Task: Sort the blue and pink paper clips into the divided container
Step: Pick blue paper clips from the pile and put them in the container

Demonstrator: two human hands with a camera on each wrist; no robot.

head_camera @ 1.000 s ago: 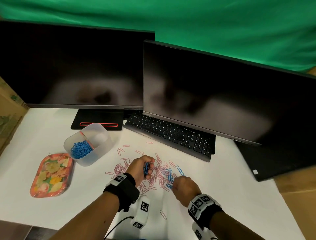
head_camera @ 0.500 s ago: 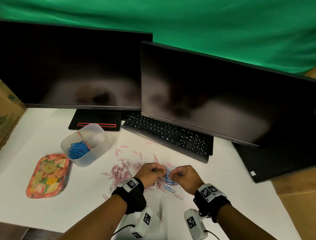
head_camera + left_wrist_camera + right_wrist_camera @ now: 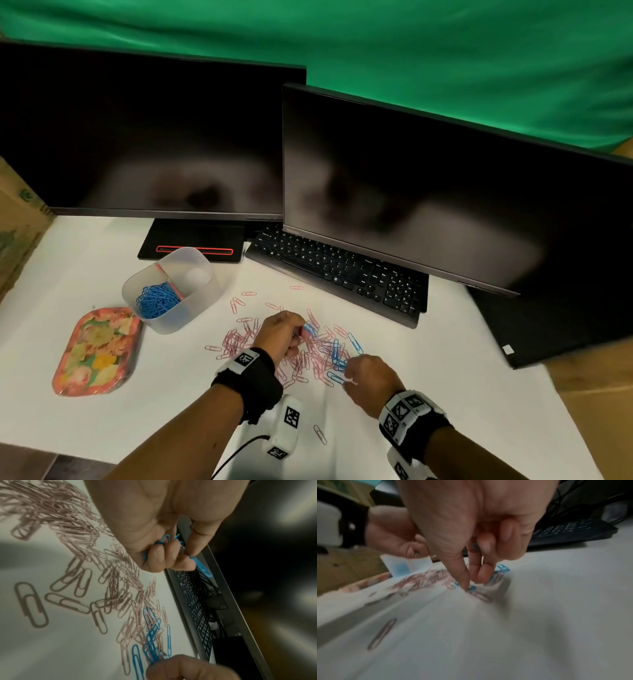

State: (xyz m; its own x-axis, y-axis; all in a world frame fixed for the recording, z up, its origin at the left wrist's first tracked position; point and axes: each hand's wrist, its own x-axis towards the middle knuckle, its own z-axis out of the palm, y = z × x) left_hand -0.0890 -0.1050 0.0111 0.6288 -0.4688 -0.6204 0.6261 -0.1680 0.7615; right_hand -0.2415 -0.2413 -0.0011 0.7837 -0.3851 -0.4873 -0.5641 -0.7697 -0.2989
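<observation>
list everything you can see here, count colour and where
container: one, clear, divided, left of the clip pile; blue clips in its near-left half
pink clips: many, loose on the table centre
loose blue clips: several, right side of the pile
tray: one, floral, orange rim, near left of the container
monitors: two, black, dark, at the back
keyboard: one, black, partly under the right monitor
table: one, white
backdrop: green, behind
cardboard: brown, far left
left hand: its grip holds a bunch of blue clips
right hand: pinching at a blue clip on the table
</observation>
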